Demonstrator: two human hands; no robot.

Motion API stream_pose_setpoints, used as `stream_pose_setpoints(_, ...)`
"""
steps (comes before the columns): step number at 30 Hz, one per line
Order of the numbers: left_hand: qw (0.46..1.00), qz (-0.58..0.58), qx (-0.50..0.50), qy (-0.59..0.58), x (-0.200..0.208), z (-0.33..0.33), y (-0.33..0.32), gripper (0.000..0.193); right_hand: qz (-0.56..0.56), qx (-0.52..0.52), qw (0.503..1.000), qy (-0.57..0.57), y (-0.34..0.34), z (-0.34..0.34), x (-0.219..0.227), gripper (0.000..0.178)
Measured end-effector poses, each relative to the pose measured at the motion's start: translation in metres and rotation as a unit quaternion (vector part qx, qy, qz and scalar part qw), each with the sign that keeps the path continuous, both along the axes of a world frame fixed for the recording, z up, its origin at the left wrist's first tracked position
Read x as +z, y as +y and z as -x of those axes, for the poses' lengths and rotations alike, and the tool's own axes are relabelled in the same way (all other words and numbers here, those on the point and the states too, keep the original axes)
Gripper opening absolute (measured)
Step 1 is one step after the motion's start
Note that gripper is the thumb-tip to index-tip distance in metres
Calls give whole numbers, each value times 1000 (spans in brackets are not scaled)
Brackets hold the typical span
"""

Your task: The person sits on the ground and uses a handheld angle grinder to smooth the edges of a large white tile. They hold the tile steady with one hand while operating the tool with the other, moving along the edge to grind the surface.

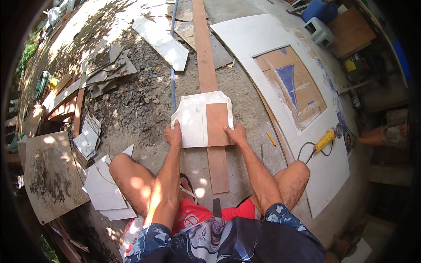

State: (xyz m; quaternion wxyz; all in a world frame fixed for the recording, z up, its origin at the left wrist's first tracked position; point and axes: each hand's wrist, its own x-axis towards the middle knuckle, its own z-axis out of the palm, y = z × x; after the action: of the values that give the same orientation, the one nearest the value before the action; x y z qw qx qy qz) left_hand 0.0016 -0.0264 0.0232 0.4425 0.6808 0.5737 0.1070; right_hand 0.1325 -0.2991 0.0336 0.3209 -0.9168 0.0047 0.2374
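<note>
A white board [188, 122] with clipped far corners is in front of me, between my knees. A reddish-brown rectangular piece [217, 125] lies flat on its right half. My left hand [174, 133] grips the board's left edge, thumb on top. Gripping the right edge is my right hand [237, 133], its thumb close to the brown piece; whether it touches cannot be told. Beneath the board runs a long reddish-brown plank [204, 57], reaching out on the far and near sides. The fingers under the board are hidden.
At right, a large white panel [245, 37] with a rectangular cutout carries a yellow angle grinder [324, 141] with its cord. An orange pencil [271, 139] lies on the concrete. White offcuts [105, 188] and a stained board [55, 175] lie left. Another person's limb [372, 137] shows far right.
</note>
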Motion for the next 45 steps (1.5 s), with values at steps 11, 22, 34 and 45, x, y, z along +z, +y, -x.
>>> stream_pose_setpoints(11, 993, -41, -66, 84, -4, 8, 16, 83, -12, 13, 1000, 23, 12, 3, 4, 70)
stream_pose_setpoints(22, 633, -328, -685, 151, 69, -65, -102, 139, 10, 9, 998, 66, 3, -5, 12, 70)
stream_pose_setpoints(34, 587, -316, -707, 236, 62, -85, -123, 144, -72, -71, 995, -5, -42, 18, 9, 63)
stream_pose_setpoints(45, 612, -269, -702, 248, 73, -84, -117, 157, 132, -182, 971, -79, -180, 125, -4, 31)
